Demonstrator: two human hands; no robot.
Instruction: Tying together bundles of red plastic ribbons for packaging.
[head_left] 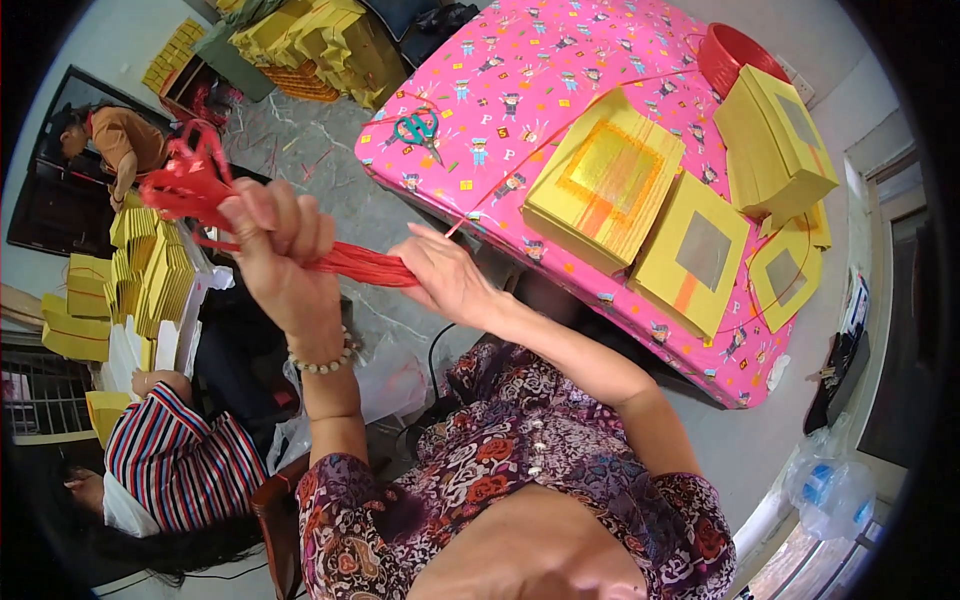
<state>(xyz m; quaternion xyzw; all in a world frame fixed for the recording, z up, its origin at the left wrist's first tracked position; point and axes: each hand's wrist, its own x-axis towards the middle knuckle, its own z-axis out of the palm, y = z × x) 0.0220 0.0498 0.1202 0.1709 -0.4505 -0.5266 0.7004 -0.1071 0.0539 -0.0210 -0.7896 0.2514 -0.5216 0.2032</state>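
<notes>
My left hand [278, 240] is raised and clenched around a bundle of thin red plastic strings [190, 180], whose loose ends fan out up and to the left. The strings run rightwards from that fist into my right hand [447, 280], which pinches the bundle near its other end. A single red string leads from my right hand toward the table. Both hands hang in the air left of a table covered with a pink patterned cloth [520, 60].
On the table lie stacks of yellow paper sheets with gold and silver squares [605, 190], a tall yellow stack [775, 145], green-handled scissors [418, 127] and a red basket [730, 55]. A person in a striped shirt [180, 455] sits at lower left beside folded yellow paper piles [150, 275]; another person [120, 140] is farther back.
</notes>
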